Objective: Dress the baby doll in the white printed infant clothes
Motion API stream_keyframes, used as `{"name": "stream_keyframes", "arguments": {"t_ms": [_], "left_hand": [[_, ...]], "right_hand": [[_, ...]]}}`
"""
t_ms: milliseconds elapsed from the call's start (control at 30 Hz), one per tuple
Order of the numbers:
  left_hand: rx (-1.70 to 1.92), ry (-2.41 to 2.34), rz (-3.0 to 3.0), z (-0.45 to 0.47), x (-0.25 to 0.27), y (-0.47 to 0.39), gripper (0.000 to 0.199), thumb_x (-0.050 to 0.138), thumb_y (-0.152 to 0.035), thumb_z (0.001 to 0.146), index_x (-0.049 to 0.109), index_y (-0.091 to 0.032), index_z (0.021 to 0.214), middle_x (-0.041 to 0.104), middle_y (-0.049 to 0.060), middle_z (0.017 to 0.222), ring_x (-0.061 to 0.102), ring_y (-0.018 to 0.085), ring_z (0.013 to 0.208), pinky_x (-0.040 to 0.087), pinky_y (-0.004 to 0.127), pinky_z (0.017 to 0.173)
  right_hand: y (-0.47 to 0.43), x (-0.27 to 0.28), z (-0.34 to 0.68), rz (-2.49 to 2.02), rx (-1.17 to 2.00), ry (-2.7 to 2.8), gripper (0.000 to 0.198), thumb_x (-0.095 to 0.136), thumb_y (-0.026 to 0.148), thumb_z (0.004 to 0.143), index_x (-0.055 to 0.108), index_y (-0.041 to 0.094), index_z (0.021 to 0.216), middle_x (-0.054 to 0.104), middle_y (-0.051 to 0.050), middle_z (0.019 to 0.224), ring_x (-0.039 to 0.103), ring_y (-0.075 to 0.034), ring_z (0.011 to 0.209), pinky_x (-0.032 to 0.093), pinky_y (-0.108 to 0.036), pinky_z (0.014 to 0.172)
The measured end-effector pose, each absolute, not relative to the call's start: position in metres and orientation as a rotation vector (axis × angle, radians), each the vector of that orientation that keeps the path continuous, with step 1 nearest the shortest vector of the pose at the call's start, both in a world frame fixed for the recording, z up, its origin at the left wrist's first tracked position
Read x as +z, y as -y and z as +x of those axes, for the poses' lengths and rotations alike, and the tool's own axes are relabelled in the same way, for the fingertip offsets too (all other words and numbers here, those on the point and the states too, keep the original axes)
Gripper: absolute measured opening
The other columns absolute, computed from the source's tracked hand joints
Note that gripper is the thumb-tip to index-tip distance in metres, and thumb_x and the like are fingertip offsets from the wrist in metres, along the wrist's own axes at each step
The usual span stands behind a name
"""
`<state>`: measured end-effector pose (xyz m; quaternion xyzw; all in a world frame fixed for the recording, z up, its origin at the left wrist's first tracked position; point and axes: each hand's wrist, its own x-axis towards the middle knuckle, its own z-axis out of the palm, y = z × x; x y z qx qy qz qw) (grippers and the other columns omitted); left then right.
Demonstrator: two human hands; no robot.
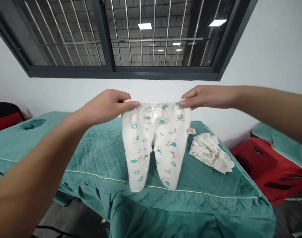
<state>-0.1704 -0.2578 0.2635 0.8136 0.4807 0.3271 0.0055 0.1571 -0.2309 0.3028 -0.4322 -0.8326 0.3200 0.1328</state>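
Observation:
A small pair of white baby pants (163, 132) with a green and pink animal print hangs upright by its waistband. My left hand (111, 104) pinches the left end of the waistband between thumb and fingers. At the other end, my right hand (198, 97) grips the waistband the same way, so it stretches level between them. Both legs dangle in front of a green quilted bed cover (98, 155). Right of the pants, a crumpled white cloth (210, 152) lies on the cover, and a small orange-and-white piece (191, 131) shows by the pants' edge.
Behind the bed is a white wall with a dark-framed window (123, 73) and metal bars. A red plastic stool (267, 168) stands at the right, partly under green cloth. At the far left sits a black and red object (7, 117). A dark cable (54, 230) lies on the floor.

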Motion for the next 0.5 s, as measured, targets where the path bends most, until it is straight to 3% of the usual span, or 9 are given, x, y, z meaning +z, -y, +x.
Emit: {"name": "stream_keyframes", "arguments": {"t_ms": [133, 267, 367, 500], "left_hand": [[1.452, -1.645, 2.460, -0.161, 0.251, 0.236, 0.027, 0.060, -0.040, 0.086, 0.059, -0.020, 0.068, 0.057, 0.001, 0.065, 0.049, 0.015, 0.062, 0.038, 0.029, 0.060], [1.842, -1.392, 2.328, -0.154, 0.235, 0.223, 0.015, 0.060, -0.035, 0.087, 0.061, -0.020, 0.084, 0.065, 0.002, 0.081, 0.056, 0.015, 0.074, 0.044, 0.028, 0.070], [1.710, -1.072, 2.125, -0.153, 0.208, 0.219, 0.020, 0.057, -0.039, 0.091, 0.060, -0.019, 0.094, 0.063, 0.001, 0.077, 0.058, 0.013, 0.071, 0.047, 0.027, 0.069], [1.290, -1.035, 1.897, -0.157, 0.146, 0.206, 0.027, 0.056, -0.046, 0.092, 0.061, -0.019, 0.094, 0.059, -0.002, 0.067, 0.056, 0.012, 0.062, 0.047, 0.026, 0.064]], "right_hand": [[0.217, 0.278, 0.109, -1.010, 0.947, 2.235, 0.032, 0.061, 0.053, 0.091, 0.073, 0.024, 0.094, 0.072, -0.005, 0.113, 0.063, -0.023, 0.111, 0.051, -0.044, 0.102], [0.218, 0.267, 0.069, -0.845, 0.926, 2.213, 0.031, 0.058, 0.046, 0.094, 0.070, 0.026, 0.113, 0.067, -0.004, 0.127, 0.058, -0.024, 0.121, 0.046, -0.047, 0.105], [0.222, 0.249, 0.066, -0.820, 0.901, 2.339, 0.036, 0.060, 0.047, 0.092, 0.068, 0.028, 0.121, 0.067, -0.003, 0.129, 0.057, -0.025, 0.123, 0.043, -0.047, 0.107], [0.207, 0.200, 0.098, -0.957, 1.166, 2.607, 0.040, 0.056, 0.055, 0.091, 0.077, 0.023, 0.103, 0.074, -0.005, 0.112, 0.065, -0.024, 0.108, 0.047, -0.039, 0.101]]}}
